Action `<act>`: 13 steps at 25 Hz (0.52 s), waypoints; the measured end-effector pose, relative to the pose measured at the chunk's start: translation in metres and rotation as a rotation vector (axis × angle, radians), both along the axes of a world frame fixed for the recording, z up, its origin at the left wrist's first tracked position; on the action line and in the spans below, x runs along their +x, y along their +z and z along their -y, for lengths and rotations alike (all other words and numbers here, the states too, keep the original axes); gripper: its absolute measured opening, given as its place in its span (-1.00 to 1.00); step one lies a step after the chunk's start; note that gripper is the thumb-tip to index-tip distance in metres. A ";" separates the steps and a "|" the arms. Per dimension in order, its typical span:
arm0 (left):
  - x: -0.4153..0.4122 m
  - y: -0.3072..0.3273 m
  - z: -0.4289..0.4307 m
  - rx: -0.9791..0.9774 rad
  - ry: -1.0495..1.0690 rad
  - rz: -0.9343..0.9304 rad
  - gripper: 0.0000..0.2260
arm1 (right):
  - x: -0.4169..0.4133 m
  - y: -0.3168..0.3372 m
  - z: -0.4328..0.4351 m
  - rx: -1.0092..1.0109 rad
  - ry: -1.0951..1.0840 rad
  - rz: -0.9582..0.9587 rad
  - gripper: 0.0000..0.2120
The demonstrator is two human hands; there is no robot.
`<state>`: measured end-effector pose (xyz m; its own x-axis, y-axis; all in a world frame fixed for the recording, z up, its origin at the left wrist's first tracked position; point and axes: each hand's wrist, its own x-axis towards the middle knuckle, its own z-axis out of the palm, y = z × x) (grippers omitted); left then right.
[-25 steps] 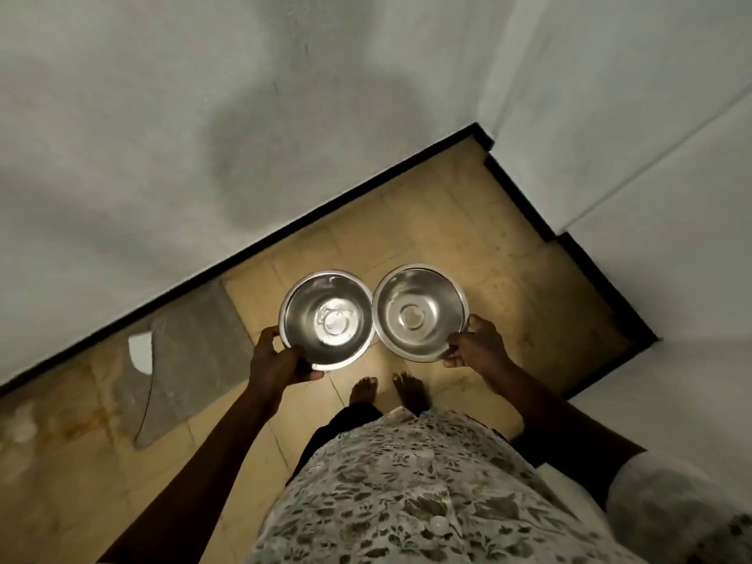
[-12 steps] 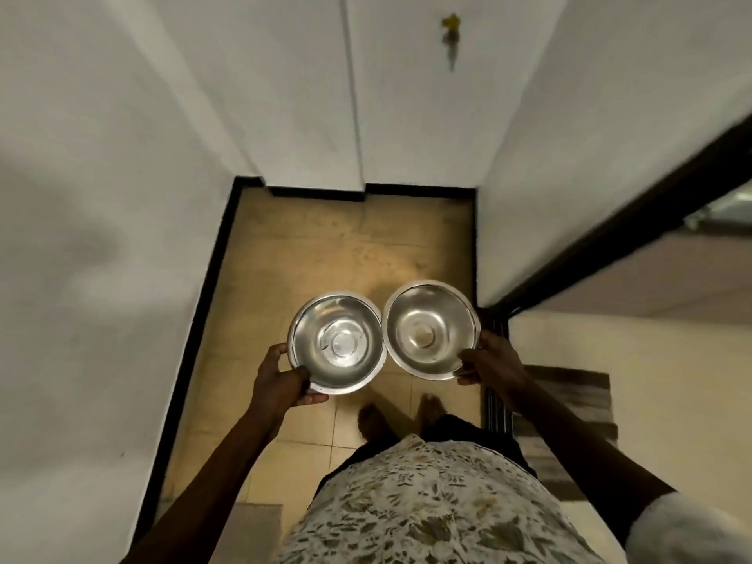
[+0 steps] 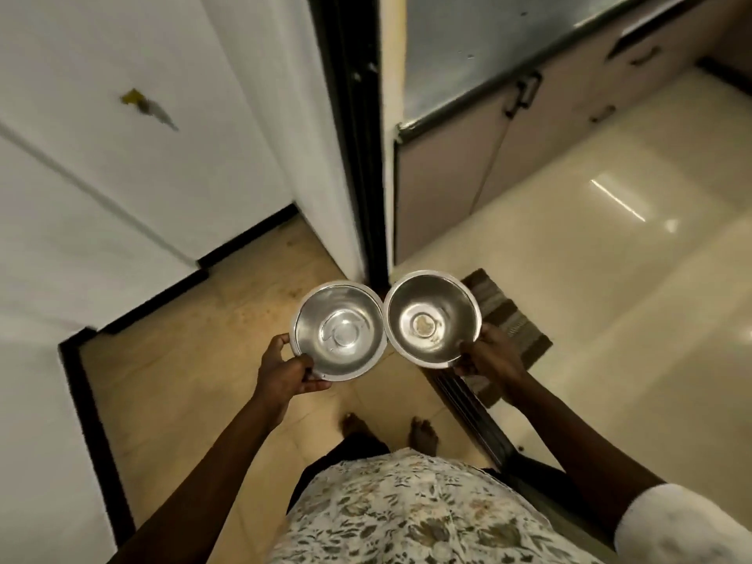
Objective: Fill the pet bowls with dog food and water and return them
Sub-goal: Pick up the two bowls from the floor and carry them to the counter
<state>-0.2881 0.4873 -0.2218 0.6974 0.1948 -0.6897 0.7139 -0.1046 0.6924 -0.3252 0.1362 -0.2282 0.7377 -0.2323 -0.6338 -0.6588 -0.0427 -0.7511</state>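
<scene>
Two round steel pet bowls are held side by side at waist height, their rims touching. My left hand [image 3: 287,370] grips the near-left rim of the left bowl [image 3: 339,331], which looks empty and shiny. My right hand [image 3: 490,360] grips the near-right rim of the right bowl [image 3: 433,317], which has a small patch of brownish residue at its bottom. Both bowls are level with their openings up.
A black door frame [image 3: 354,128] stands straight ahead, with its dark threshold track [image 3: 468,405] running past my bare feet. Beyond it lie a striped mat [image 3: 512,315], a glossy cream kitchen floor [image 3: 610,278] and grey cabinets [image 3: 508,148] under a dark counter. White walls close the left side.
The view has swung to the right: the closed corner has given way to the doorway and kitchen. Both hands keep the bowls in the same grip in front of me.
</scene>
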 end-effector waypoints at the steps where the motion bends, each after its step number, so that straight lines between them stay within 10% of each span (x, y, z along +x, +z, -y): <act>1: 0.008 0.000 0.018 -0.006 -0.050 0.003 -0.56 | -0.009 0.000 0.017 0.002 -0.061 -0.013 -0.76; 13: 0.128 0.015 0.172 -0.071 -0.444 0.108 -0.59 | -0.011 0.008 0.119 -0.067 -0.516 -0.004 -0.80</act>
<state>-0.1602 0.3157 -0.2071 0.7710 -0.1845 -0.6096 0.5342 -0.3339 0.7766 -0.3364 0.0170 -0.2204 0.5141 -0.6054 -0.6076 -0.6098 0.2402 -0.7553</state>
